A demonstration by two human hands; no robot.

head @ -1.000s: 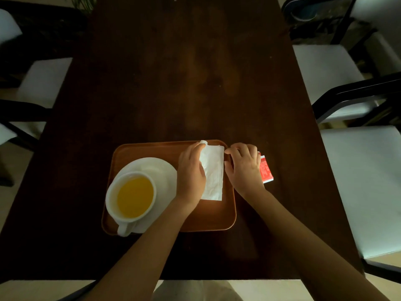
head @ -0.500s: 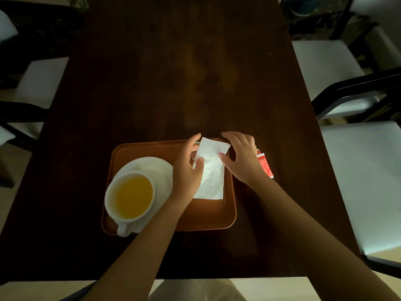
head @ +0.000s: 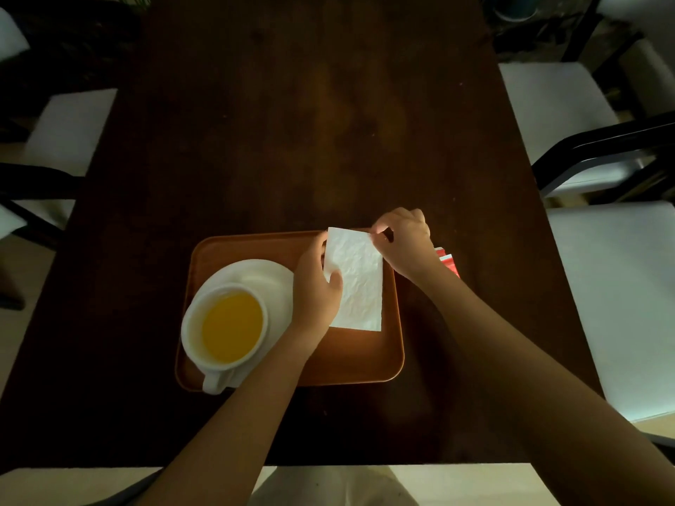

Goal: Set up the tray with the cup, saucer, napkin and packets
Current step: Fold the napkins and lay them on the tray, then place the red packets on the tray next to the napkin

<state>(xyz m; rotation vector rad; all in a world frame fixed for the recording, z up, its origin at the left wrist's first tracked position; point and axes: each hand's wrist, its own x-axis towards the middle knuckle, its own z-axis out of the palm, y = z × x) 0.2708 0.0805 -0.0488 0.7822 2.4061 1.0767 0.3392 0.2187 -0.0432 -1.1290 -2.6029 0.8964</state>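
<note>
An orange-brown tray lies near the table's front edge. On its left side a white saucer carries a white cup full of yellow liquid. A white paper napkin lies spread over the tray's right half. My left hand holds the napkin's left edge, thumb on top. My right hand pinches its far right corner. Red and white packets lie on the table just right of the tray, mostly hidden behind my right wrist.
The dark wooden table stretches away beyond the tray. White-seated chairs with black frames stand on the right and on the left. The table's front edge is close below my forearms.
The napkin has been unfolded wider and flattened over the tray's right half. My right hand moved up to its far right corner, and my left hand shifted along the left edge.
</note>
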